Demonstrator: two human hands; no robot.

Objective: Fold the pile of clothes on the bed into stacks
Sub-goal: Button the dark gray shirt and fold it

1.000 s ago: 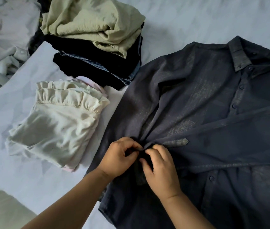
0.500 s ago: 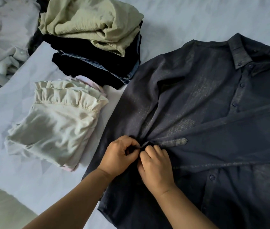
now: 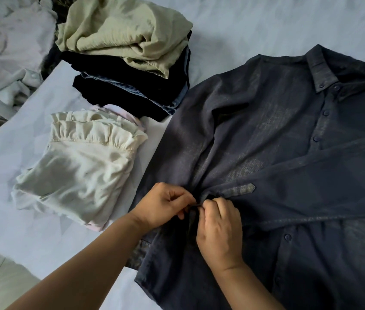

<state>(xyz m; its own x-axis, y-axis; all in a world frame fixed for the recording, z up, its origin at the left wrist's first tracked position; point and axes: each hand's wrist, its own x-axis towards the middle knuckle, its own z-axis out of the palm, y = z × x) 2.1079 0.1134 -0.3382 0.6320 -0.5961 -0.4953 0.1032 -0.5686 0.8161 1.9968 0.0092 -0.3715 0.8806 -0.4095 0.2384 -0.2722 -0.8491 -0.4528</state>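
A dark navy button-up shirt (image 3: 277, 135) lies spread face up on the bed, collar at the upper right, one sleeve folded across its front. My left hand (image 3: 162, 205) and my right hand (image 3: 218, 229) meet at the cuff end of that sleeve (image 3: 239, 189). Both pinch the dark fabric between thumb and curled fingers, knuckles almost touching. What lies between the fingertips is hidden.
A folded cream ruffled garment (image 3: 81, 168) sits left of the shirt. Behind it stands a stack of dark folded clothes (image 3: 132, 90) topped by a pale green garment (image 3: 123, 32). Loose white clothes (image 3: 5, 52) lie at the far left. The bed edge (image 3: 9, 256) runs along the lower left.
Both hands stay on the cuff. My right hand has closed in on the left, and its fingers have curled more tightly over the fabric.
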